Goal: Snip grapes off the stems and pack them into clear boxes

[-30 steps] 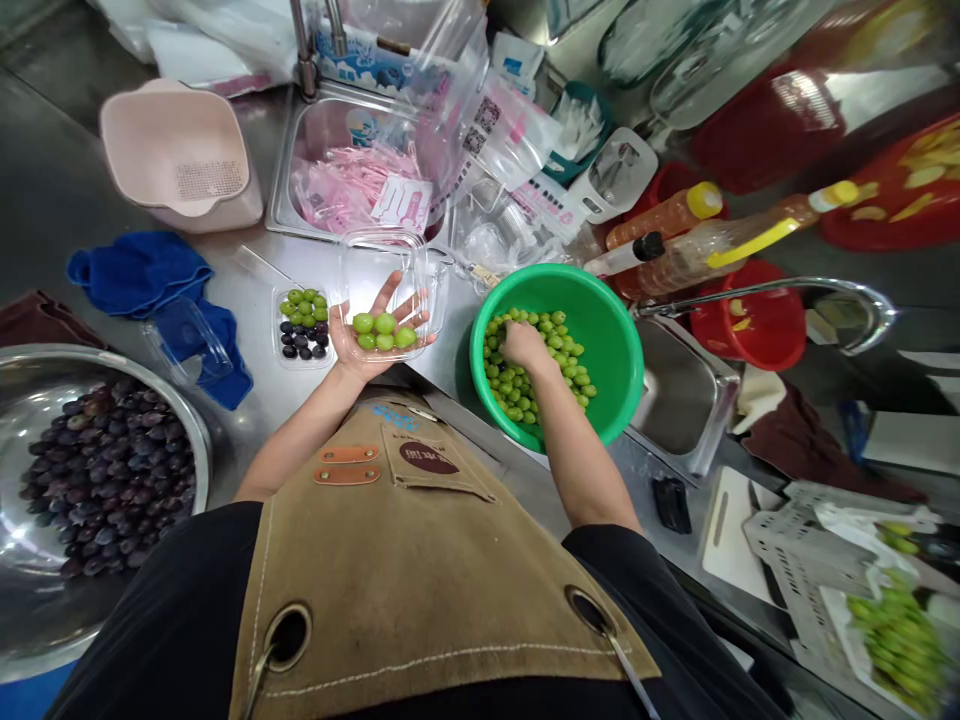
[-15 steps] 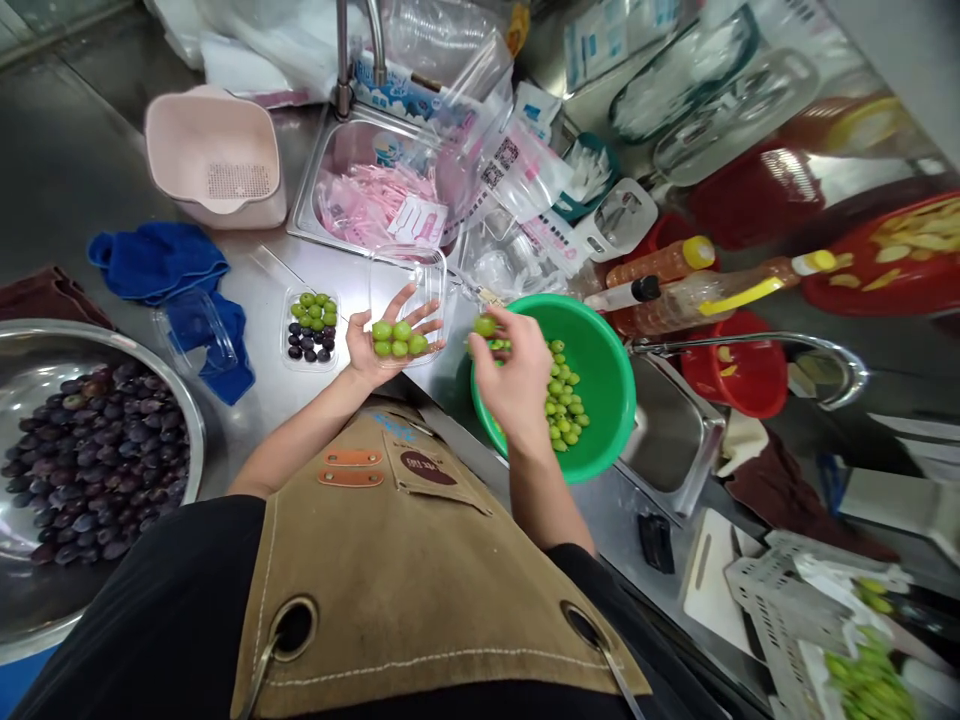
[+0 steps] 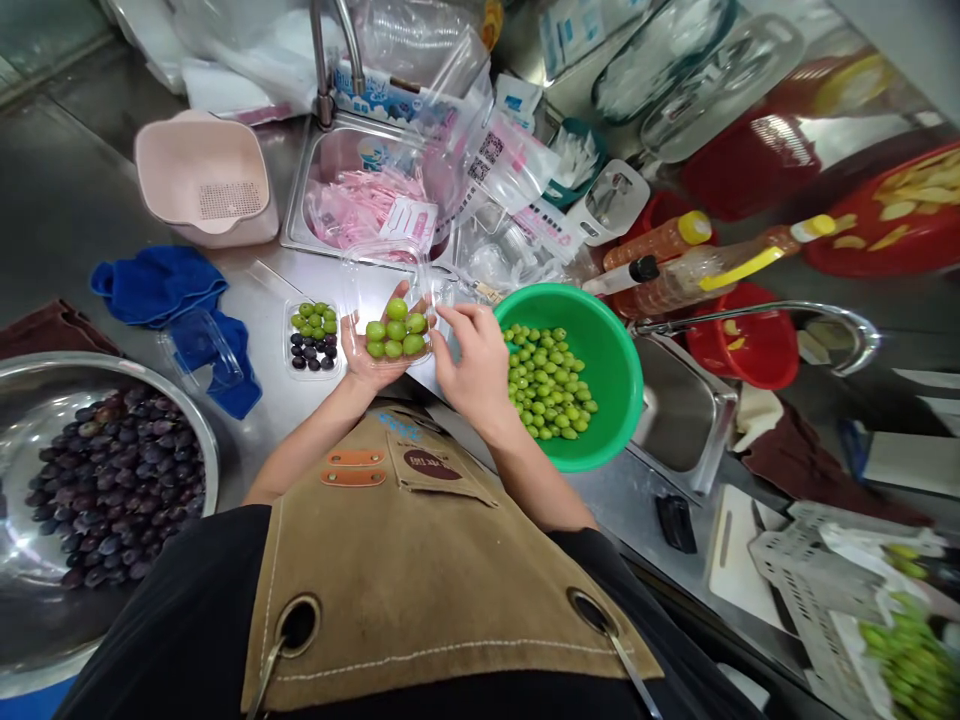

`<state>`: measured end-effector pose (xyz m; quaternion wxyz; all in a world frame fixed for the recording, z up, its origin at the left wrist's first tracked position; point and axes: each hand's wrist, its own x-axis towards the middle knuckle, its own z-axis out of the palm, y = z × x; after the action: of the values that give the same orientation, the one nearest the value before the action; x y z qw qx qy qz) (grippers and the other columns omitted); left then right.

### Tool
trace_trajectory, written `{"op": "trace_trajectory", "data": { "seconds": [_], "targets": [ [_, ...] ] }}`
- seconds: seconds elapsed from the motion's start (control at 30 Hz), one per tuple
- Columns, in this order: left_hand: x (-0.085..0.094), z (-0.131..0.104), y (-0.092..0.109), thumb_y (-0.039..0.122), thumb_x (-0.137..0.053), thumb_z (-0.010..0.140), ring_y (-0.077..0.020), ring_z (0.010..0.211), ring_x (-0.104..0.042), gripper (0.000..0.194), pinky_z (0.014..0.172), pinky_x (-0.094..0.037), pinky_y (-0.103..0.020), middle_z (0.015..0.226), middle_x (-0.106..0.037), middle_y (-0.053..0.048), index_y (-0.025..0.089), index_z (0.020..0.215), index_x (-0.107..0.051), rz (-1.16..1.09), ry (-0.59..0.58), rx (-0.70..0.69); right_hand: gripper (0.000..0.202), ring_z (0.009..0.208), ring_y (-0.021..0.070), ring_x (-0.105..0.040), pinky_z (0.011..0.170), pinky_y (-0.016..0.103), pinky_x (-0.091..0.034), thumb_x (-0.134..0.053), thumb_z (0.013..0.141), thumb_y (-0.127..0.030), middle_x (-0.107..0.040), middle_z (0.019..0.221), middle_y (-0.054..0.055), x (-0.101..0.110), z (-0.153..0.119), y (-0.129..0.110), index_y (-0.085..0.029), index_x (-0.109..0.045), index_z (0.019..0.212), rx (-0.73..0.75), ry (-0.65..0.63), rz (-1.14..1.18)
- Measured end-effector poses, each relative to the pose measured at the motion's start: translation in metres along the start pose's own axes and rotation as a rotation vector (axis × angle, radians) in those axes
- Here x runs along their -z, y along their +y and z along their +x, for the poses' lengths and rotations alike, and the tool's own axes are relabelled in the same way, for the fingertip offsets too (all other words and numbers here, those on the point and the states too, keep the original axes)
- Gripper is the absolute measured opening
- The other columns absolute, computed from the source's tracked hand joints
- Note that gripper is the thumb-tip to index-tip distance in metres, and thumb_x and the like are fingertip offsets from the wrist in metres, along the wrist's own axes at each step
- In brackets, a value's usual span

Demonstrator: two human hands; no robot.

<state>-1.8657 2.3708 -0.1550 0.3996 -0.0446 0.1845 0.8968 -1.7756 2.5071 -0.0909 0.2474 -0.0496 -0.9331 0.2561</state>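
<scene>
My left hand (image 3: 370, 368) supports a clear plastic container (image 3: 352, 290) from below, its fingers showing through the base. Several green grapes (image 3: 393, 348) lie inside it, and its clear lid stands open at the far side. At the container's right edge is my right hand (image 3: 474, 365), fingers bent and slightly apart, with nothing visible between them. Just right of that hand, a green basin (image 3: 626, 400) holds many green grapes (image 3: 551, 385). Left of my left hand, a filled clear container (image 3: 337, 340) sits on the counter, with green grapes behind dark ones.
A steel bowl (image 3: 211, 450) of dark grapes (image 3: 124, 480) stands at the left. Behind it lie a blue cloth (image 3: 154, 285) and a pink basket (image 3: 202, 220). A sink (image 3: 296, 215) with pink packets is at the back. Bottles (image 3: 660, 240) and a faucet (image 3: 795, 312) are to the right.
My right hand has moved left from the green basin to the container, and the grape in its fingers is gone from them. More grapes now show in the container.
</scene>
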Motion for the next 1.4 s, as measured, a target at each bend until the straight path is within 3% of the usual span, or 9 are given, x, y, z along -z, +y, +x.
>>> {"op": "trace_trajectory", "data": {
  "seconds": [0.17,0.3,0.53,0.6,0.77,0.97,1.2,1.3,1.4],
  "targets": [
    [-0.013,-0.011,0.011,0.082,-0.054,0.089,-0.0431,0.147,-0.063,0.085,0.112,-0.056,-0.067,0.160,-0.064,-0.012,0.039,0.163,-0.053,0.041,0.025,0.001,0.029,0.086,0.0240,-0.070,0.088,0.045,-0.064,-0.056,0.107,-0.037,-0.076,0.114,0.012,0.042,-0.026,0.042,-0.022,-0.077,0.121,-0.329,0.010,-0.084],
    [-0.021,-0.017,0.013,0.082,-0.056,0.090,-0.0469,0.154,-0.056,0.086,0.115,-0.054,-0.072,0.165,-0.060,-0.011,0.042,0.165,-0.050,0.032,0.048,0.028,0.040,0.095,0.0282,-0.072,0.097,0.045,-0.061,-0.051,0.107,-0.042,-0.077,0.124,0.018,0.067,-0.047,0.105,-0.017,-0.074,0.129,-0.556,-0.102,-0.247],
    [-0.018,-0.018,0.012,0.084,-0.055,0.088,-0.0479,0.154,-0.055,0.084,0.115,-0.054,-0.074,0.166,-0.059,-0.010,0.041,0.161,-0.055,0.042,0.043,0.076,0.071,0.154,0.0410,-0.048,0.126,0.052,-0.042,-0.061,0.101,-0.037,-0.047,0.170,0.027,0.048,-0.083,0.192,-0.009,-0.049,0.165,-0.610,-0.734,-0.383],
    [-0.016,-0.019,0.011,0.085,-0.055,0.087,-0.0476,0.154,-0.055,0.085,0.116,-0.054,-0.073,0.166,-0.058,-0.010,0.041,0.159,-0.056,0.051,0.056,0.092,0.071,0.155,0.0434,-0.046,0.127,0.054,-0.040,-0.058,0.104,-0.039,-0.040,0.174,0.027,0.039,-0.089,0.198,-0.010,-0.046,0.168,-0.575,-0.814,-0.411],
    [-0.011,-0.018,0.009,0.086,-0.053,0.088,-0.0460,0.153,-0.056,0.083,0.116,-0.055,-0.070,0.166,-0.058,-0.011,0.039,0.157,-0.058,0.053,0.068,0.118,0.056,0.136,0.0438,-0.057,0.123,0.051,-0.041,-0.054,0.103,-0.030,-0.063,0.146,0.031,0.038,-0.094,0.204,-0.001,-0.057,0.150,-0.569,-0.887,-0.513],
    [-0.010,-0.013,0.003,0.083,-0.053,0.089,-0.0460,0.150,-0.060,0.083,0.117,-0.053,-0.073,0.161,-0.062,-0.013,0.038,0.159,-0.057,0.037,0.049,0.142,0.050,0.135,0.0415,-0.060,0.118,0.048,-0.045,-0.056,0.106,-0.037,-0.067,0.146,0.027,0.034,-0.081,0.199,-0.010,-0.064,0.148,-0.464,-0.883,-0.521],
    [-0.009,-0.013,0.004,0.079,-0.053,0.090,-0.0486,0.153,-0.056,0.083,0.119,-0.051,-0.076,0.164,-0.060,-0.014,0.036,0.162,-0.055,-0.004,0.021,0.134,0.044,0.117,0.0367,-0.073,0.106,0.042,-0.051,-0.062,0.106,-0.039,-0.080,0.122,0.024,0.034,-0.068,0.198,-0.008,-0.072,0.136,-0.551,-0.969,-0.557],
    [-0.009,-0.011,0.004,0.077,-0.053,0.091,-0.0493,0.153,-0.056,0.083,0.119,-0.050,-0.077,0.165,-0.060,-0.015,0.034,0.161,-0.056,-0.026,0.027,0.123,0.042,0.115,0.0358,-0.072,0.106,0.043,-0.052,-0.063,0.104,-0.037,-0.081,0.119,0.023,0.047,-0.065,0.196,-0.008,-0.072,0.133,-0.583,-0.838,-0.541],
    [-0.011,-0.008,0.003,0.078,-0.054,0.091,-0.0503,0.154,-0.054,0.082,0.120,-0.047,-0.079,0.164,-0.060,-0.017,0.031,0.159,-0.057,-0.038,0.047,0.100,0.039,0.112,0.0367,-0.070,0.105,0.050,-0.053,-0.065,0.101,-0.040,-0.079,0.120,0.021,0.058,-0.053,0.164,-0.012,-0.072,0.127,-0.543,-0.457,-0.427]
  ]
}}
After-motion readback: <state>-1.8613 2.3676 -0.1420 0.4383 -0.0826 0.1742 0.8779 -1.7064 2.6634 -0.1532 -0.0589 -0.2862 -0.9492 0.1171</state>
